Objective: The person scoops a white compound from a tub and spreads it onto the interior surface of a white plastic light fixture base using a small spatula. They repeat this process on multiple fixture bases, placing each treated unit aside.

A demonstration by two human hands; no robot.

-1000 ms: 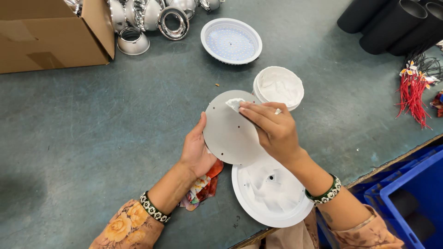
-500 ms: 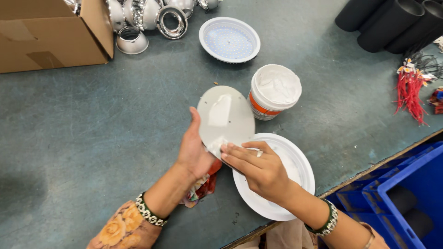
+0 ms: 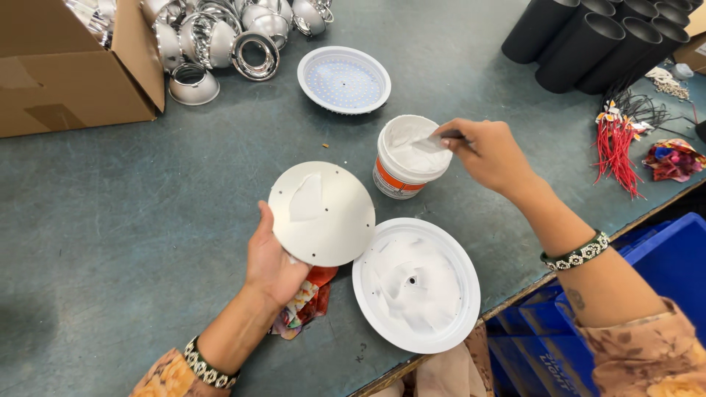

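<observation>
**Spreader back in the tub, disc held waiting**

Your left hand (image 3: 273, 263) grips the white disc (image 3: 321, 213) by its lower edge, tilted up off the tabletop (image 3: 147, 220), one paste smear on its face. Half a second ago your right hand (image 3: 489, 153) was at the disc; now it's closed on a thin spreader (image 3: 441, 140), dipped into the paste tub (image 3: 406, 156). So: reloading paste, coat looks unfinished. White housing (image 3: 416, 284) lies just beside the disc, already pasted.
</observation>
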